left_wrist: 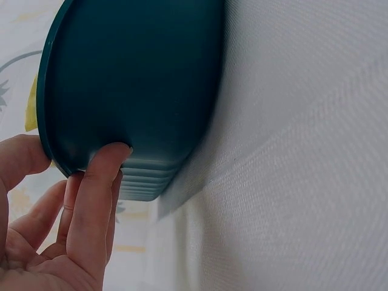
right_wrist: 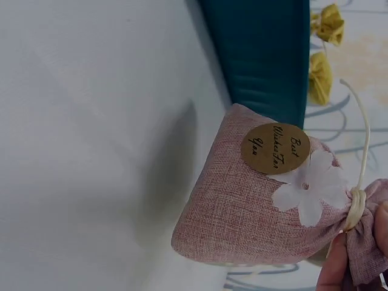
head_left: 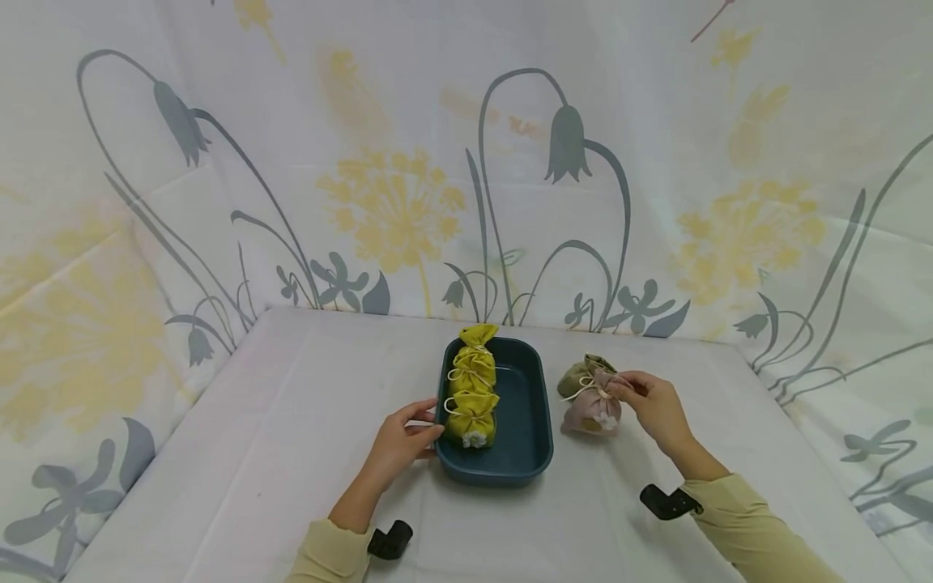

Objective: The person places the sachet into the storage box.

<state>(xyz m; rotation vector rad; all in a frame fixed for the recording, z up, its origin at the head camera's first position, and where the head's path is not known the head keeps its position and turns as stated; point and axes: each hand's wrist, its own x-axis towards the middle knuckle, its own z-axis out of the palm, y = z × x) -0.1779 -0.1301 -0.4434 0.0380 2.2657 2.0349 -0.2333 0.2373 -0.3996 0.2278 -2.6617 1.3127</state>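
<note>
**Two hands at the tray on a white-clothed table**

Head view: I work at a table (head_left: 240, 453) draped in white cloth, with floral curtains hung behind and at both sides. My left hand (head_left: 403, 444) holds the near-left rim of the teal tray (head_left: 528, 421), thumb above, fingers below. Yellow pouches (head_left: 472, 387) line the tray's left side. At 3 o'clock from the tray, my right hand (head_left: 656, 406) pinches the pink pouch (head_left: 592, 411) at its neck; an olive pouch (head_left: 578, 374) lies just behind it.

Left wrist view: my fingers (left_wrist: 94, 200) press the tray (left_wrist: 139, 85) wall.

Right wrist view: the pink pouch (right_wrist: 242, 212), tagged and flowered, rests on the cloth beside the tray (right_wrist: 267, 54).
</note>
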